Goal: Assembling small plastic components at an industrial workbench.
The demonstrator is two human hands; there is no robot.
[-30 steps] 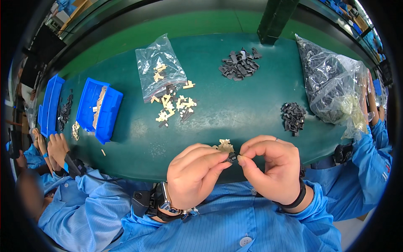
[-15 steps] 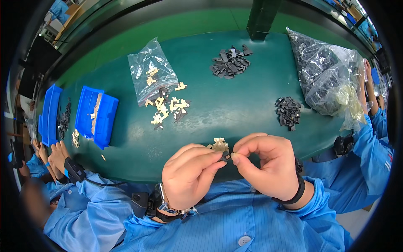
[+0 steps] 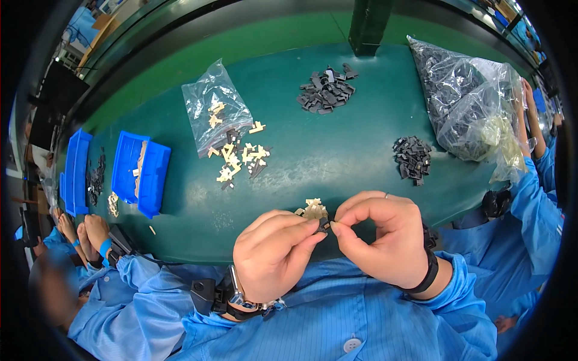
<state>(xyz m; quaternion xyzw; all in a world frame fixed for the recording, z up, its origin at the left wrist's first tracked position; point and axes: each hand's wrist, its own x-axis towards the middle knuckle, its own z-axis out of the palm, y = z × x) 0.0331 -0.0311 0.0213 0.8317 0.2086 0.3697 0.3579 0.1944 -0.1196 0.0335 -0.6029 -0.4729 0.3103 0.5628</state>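
My left hand [image 3: 271, 253] is closed, with thumb and index finger pinching a small black plastic part [image 3: 323, 226] above the table's near edge. My right hand [image 3: 385, 240] is also closed, its thumb and index finger pressed together at the part's right side. Whatever sits between those right fingertips is too small or hidden to make out. Just beyond the fingers lies a small heap of cream plastic pieces [image 3: 314, 209], partly covered by my left hand.
On the green table [image 3: 337, 156] lie dark flat pieces [image 3: 327, 90], small black parts [image 3: 413, 159] and mixed cream-and-black pieces [image 3: 238, 159] by a clear zip bag [image 3: 208, 90]. A large plastic bag [image 3: 457, 102] stands right, a blue bin [image 3: 158, 180] left. Co-workers sit on both sides.
Both my hands stay almost in place, the black part still at my fingertips. At the left, a co-worker's hands have shifted a little. The view has turned slightly.
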